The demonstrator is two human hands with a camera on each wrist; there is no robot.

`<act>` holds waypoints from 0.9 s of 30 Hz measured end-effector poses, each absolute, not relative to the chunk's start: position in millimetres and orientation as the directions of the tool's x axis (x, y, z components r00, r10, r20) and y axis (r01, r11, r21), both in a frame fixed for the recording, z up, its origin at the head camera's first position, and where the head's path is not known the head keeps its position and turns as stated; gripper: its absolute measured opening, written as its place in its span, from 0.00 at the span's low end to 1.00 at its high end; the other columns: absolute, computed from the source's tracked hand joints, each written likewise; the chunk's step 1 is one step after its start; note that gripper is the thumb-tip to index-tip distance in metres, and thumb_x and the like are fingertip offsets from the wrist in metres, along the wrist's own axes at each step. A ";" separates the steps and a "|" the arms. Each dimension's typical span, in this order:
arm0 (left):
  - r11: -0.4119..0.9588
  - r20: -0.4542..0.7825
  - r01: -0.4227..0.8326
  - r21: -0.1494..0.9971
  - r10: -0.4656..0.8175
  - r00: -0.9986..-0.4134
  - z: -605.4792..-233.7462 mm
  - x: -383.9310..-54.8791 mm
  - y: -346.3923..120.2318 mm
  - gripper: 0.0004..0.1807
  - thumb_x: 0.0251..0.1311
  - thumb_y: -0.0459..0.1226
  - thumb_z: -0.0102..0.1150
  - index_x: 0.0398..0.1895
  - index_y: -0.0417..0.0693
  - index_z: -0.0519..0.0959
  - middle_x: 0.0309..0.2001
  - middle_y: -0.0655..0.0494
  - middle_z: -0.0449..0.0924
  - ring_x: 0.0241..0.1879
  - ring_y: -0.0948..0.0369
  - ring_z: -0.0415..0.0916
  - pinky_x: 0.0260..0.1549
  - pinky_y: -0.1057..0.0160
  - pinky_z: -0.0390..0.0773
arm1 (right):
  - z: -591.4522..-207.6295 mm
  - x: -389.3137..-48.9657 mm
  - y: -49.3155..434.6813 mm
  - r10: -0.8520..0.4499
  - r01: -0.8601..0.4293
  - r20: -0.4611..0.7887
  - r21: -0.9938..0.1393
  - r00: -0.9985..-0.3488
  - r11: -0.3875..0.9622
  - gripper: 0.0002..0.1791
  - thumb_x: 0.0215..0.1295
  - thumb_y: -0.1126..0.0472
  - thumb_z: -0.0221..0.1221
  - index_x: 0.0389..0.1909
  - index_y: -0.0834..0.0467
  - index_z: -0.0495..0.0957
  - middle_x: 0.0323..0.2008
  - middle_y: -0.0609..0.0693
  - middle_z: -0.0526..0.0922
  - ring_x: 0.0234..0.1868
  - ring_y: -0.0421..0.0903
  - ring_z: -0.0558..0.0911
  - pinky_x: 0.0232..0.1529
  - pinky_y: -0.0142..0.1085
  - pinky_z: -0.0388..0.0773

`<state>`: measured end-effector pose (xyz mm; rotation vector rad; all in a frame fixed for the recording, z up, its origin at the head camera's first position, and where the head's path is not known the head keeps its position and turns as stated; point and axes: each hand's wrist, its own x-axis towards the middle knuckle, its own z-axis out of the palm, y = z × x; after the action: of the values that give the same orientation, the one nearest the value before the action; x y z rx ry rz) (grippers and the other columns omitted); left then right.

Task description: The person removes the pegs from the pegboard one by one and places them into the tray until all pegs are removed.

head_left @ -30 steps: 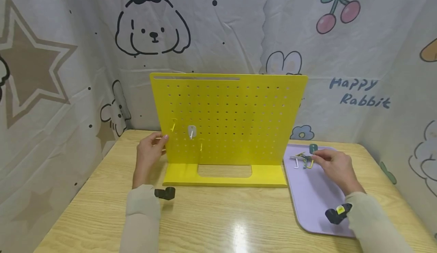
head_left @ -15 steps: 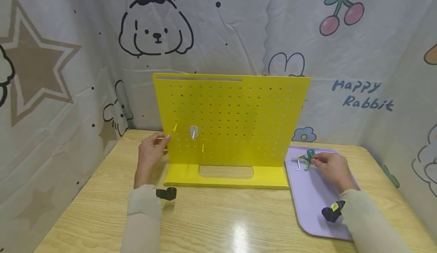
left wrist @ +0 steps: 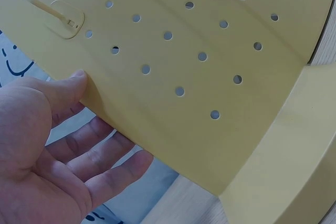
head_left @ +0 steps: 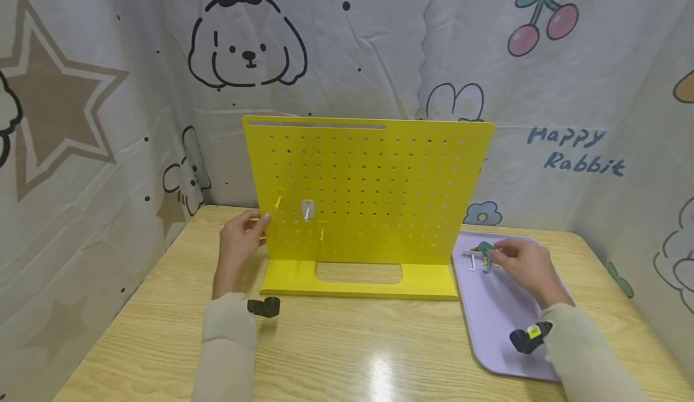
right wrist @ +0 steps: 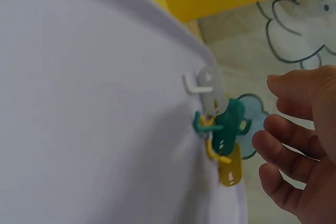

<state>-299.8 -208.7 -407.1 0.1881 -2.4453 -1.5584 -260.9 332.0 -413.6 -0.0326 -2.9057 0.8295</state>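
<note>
My left hand (head_left: 238, 240) holds the left edge of a yellow pegboard (head_left: 368, 167), its thumb on the front face and the other fingers behind. A white hook (head_left: 308, 210) hangs on the board's lower left, between a yellow hook (left wrist: 67, 23) by the edge and another yellow one lower down. Just off a small heap of hooks at the far end of a lilac tray (head_left: 501, 323), my right hand (head_left: 527, 268) has loosely bent fingers with nothing between them. In the heap, a green hook (right wrist: 227, 129) overlaps a white hook (right wrist: 211, 88) and a yellow hook (right wrist: 231, 170).
The pegboard stands on a yellow base (head_left: 425, 278) with a cut-out in its middle. Wooden table (head_left: 336, 342) shows in front. A printed cloth (head_left: 374, 40) hangs close behind and at both sides.
My right hand has lowered the green hook leftward onto the heap and let it go. The left hand keeps its hold on the pegboard. The head view has shifted slightly.
</note>
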 end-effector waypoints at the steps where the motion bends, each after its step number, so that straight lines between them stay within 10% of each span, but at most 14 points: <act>1: 0.424 0.128 0.017 0.906 -0.234 -0.964 -407.0 -299.9 -208.5 0.19 0.73 0.47 0.56 0.56 0.44 0.79 0.49 0.42 0.81 0.46 0.48 0.80 0.41 0.58 0.86 | -411.0 -259.2 329.7 0.063 -0.001 0.100 -0.540 -0.993 0.842 0.23 0.69 0.52 0.62 0.54 0.66 0.80 0.48 0.66 0.82 0.47 0.61 0.79 0.42 0.53 0.80; 27: 0.426 0.128 0.018 0.905 -0.232 -0.964 -406.6 -298.6 -209.2 0.19 0.73 0.47 0.56 0.56 0.43 0.79 0.49 0.41 0.81 0.46 0.48 0.81 0.40 0.59 0.86 | -372.9 -232.0 249.3 -0.031 -0.280 0.359 -0.670 -0.933 0.687 0.16 0.68 0.57 0.65 0.50 0.64 0.83 0.44 0.57 0.86 0.38 0.51 0.81 0.30 0.32 0.82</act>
<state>-298.6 -209.2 -406.6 0.1868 -2.4472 -1.5566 -232.0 249.3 -372.9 0.2455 -2.5810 1.1019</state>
